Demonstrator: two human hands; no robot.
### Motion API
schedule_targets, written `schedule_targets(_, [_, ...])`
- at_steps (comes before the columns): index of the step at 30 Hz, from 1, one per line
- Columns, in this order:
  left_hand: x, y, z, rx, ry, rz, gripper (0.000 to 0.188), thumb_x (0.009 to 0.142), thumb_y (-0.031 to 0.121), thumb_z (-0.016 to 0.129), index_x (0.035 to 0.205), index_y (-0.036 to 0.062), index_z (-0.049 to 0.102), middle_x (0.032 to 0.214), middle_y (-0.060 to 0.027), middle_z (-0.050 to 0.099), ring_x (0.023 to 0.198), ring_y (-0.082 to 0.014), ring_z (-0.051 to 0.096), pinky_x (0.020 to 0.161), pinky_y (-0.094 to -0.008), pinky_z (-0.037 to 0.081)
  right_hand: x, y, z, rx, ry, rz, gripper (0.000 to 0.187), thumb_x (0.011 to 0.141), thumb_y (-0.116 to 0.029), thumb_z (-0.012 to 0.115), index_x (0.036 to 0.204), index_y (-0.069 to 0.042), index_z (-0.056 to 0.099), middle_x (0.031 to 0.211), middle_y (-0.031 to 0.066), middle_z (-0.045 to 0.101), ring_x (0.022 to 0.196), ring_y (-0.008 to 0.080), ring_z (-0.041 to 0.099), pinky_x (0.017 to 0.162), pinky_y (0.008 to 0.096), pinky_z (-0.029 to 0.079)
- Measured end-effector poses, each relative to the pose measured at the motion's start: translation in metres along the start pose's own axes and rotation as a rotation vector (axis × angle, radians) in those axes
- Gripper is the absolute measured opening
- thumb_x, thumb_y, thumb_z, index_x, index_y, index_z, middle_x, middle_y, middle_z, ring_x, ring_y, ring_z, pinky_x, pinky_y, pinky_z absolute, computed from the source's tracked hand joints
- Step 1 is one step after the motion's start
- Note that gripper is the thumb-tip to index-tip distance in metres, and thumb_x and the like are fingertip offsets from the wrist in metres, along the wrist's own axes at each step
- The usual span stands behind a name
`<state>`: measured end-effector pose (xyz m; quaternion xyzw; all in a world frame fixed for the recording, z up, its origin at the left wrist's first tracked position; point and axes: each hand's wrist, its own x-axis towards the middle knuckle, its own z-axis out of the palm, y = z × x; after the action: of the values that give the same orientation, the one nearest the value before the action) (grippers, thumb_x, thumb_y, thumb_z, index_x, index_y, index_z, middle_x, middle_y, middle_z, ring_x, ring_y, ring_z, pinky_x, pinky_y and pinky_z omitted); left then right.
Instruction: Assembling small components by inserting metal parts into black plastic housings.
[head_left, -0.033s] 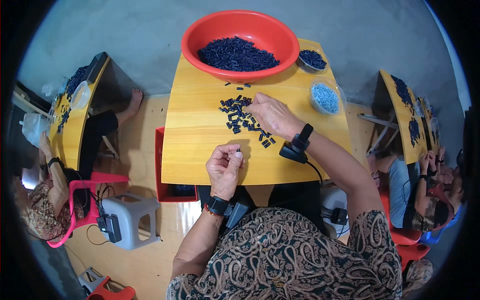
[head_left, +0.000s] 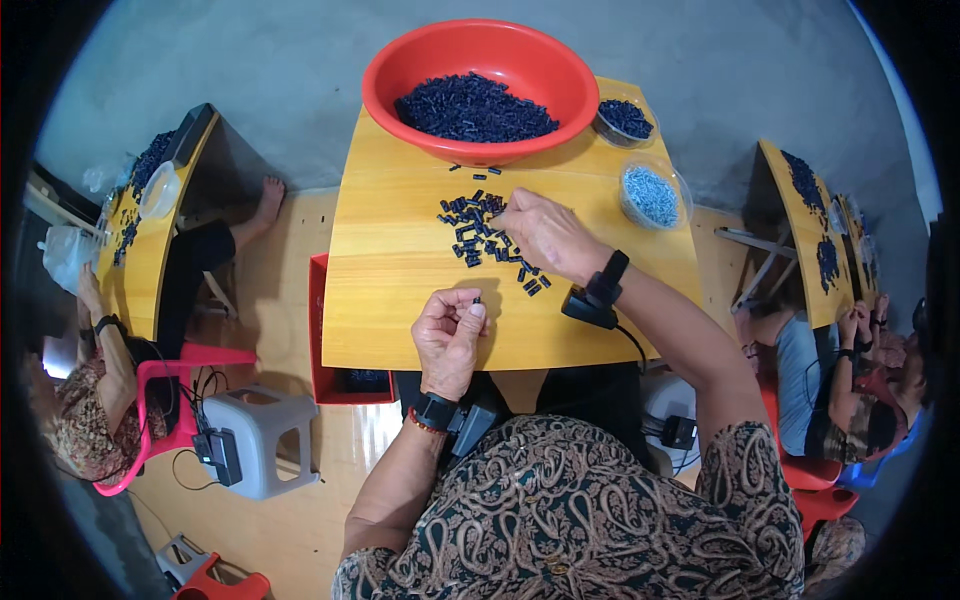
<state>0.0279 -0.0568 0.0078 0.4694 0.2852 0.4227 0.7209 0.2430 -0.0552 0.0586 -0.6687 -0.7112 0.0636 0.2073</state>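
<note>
At the near edge of the wooden table, my left hand (head_left: 450,342) is closed, pinching a small dark cylindrical piece (head_left: 477,300) between thumb and forefinger. Farther out, my right hand (head_left: 545,235) reaches down to a loose pile of short dark blue-black tubular pieces (head_left: 470,222), touching its right side. The fingers of that hand are drawn together at the pile; what they pinch, if anything, is hidden. Several pieces lie spread between the two hands.
Beyond the pile stands a big red basin (head_left: 480,150) of dark pieces on the table (head_left: 380,320). Right of it are a clear tub of dark pieces (head_left: 625,120) and a clear tub of pale blue bits (head_left: 652,195). A red box (head_left: 320,340) stands below left. People work at side tables.
My right hand and wrist have shifted very slightly to the right, its fingertips still at the pile. My left hand stays where it was, with the dark piece in it.
</note>
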Motion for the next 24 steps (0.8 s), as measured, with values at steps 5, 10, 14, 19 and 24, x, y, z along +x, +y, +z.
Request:
schedule_targets(5, [0.001,0.001,0.002,0.015,-0.013,-0.004,0.013,0.090,0.004,0.065,0.101,-0.0002,0.061,0.084,-0.0030,0.061,0.069,-0.0100,0.058,0.063,-0.0243,0.051,-0.010,0.017,-0.002,0.141,0.121,0.052,0.018,0.080,0.002,0.060,0.095,-0.002,0.070,0.085,0.0158,0.059,0.083,0.0331,0.061,0.074,0.0401,0.049])
schedule_targets(10, [-0.001,0.004,0.002,0.039,-0.004,0.001,0.013,0.091,0.004,0.063,0.102,-0.0003,0.061,0.084,-0.0031,0.061,0.069,-0.0097,0.059,0.064,-0.0241,0.052,-0.003,0.028,-0.002,0.244,0.177,0.144,0.014,0.078,0.000,0.062,0.089,-0.001,0.069,0.081,0.0187,0.059,0.079,0.0365,0.060,0.073,0.0421,0.048])
schedule_targets(14, [-0.002,0.006,0.002,0.024,0.008,-0.029,0.013,0.092,0.005,0.062,0.104,-0.0004,0.062,0.085,-0.0032,0.062,0.071,-0.0092,0.059,0.065,-0.0236,0.052,0.005,0.020,-0.003,0.145,0.086,0.115,0.009,0.080,-0.002,0.065,0.088,0.000,0.068,0.083,0.0150,0.060,0.077,0.0311,0.062,0.071,0.0378,0.050])
schedule_targets(19, [-0.002,0.004,0.002,0.039,-0.014,-0.005,0.013,0.092,0.004,0.061,0.104,-0.0003,0.062,0.086,-0.0030,0.062,0.072,-0.0089,0.059,0.065,-0.0232,0.052,0.010,0.017,0.000,0.072,0.042,0.085,0.007,0.078,-0.007,0.067,0.082,-0.001,0.068,0.080,0.0146,0.060,0.075,0.0322,0.061,0.070,0.0409,0.049])
schedule_targets(24, [-0.002,0.005,0.003,0.041,-0.012,-0.012,0.013,0.092,0.003,0.061,0.104,-0.0002,0.062,0.087,-0.0021,0.060,0.071,-0.0090,0.059,0.065,-0.0230,0.052,0.012,0.022,0.007,0.016,0.007,0.089,0.008,0.077,-0.009,0.066,0.079,-0.002,0.067,0.080,0.0137,0.060,0.076,0.0340,0.060,0.071,0.0430,0.049])
